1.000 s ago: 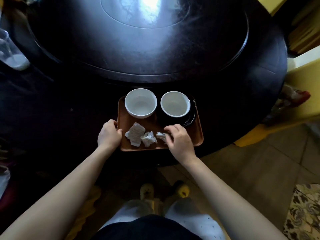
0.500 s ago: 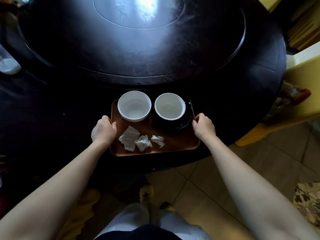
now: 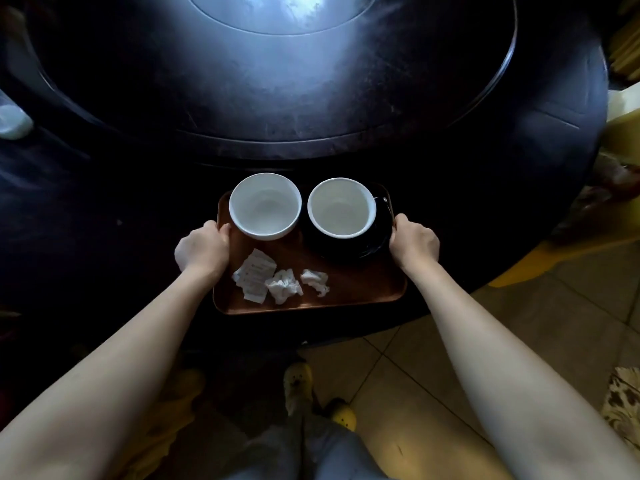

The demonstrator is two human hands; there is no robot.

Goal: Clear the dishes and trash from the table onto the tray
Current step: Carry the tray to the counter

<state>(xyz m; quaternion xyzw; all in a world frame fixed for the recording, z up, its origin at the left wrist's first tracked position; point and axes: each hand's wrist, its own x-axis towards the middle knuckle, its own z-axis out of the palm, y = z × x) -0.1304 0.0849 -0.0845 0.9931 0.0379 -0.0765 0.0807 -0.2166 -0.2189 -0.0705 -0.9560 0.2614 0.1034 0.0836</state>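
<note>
A brown tray (image 3: 360,292) lies at the near edge of the dark round table (image 3: 138,209). On its far half stand a white bowl (image 3: 265,206) and a white cup (image 3: 341,207), the cup on a black saucer (image 3: 367,244). Three pieces of trash lie on the near half: a flat paper wrapper (image 3: 254,278) and two crumpled tissues (image 3: 284,285) (image 3: 316,280). My left hand (image 3: 202,249) grips the tray's left rim. My right hand (image 3: 414,242) grips the right rim beside the saucer.
A raised dark turntable (image 3: 277,81) fills the table's middle. A clear plastic cup (image 3: 12,121) stands at the far left edge. Yellow seating (image 3: 623,126) is at the right. Tiled floor (image 3: 398,368) and my slippered feet (image 3: 298,379) are below the table edge.
My right hand left the tissue on the tray and moved to the tray's right rim, closing on it. The left hand stays on the left rim.
</note>
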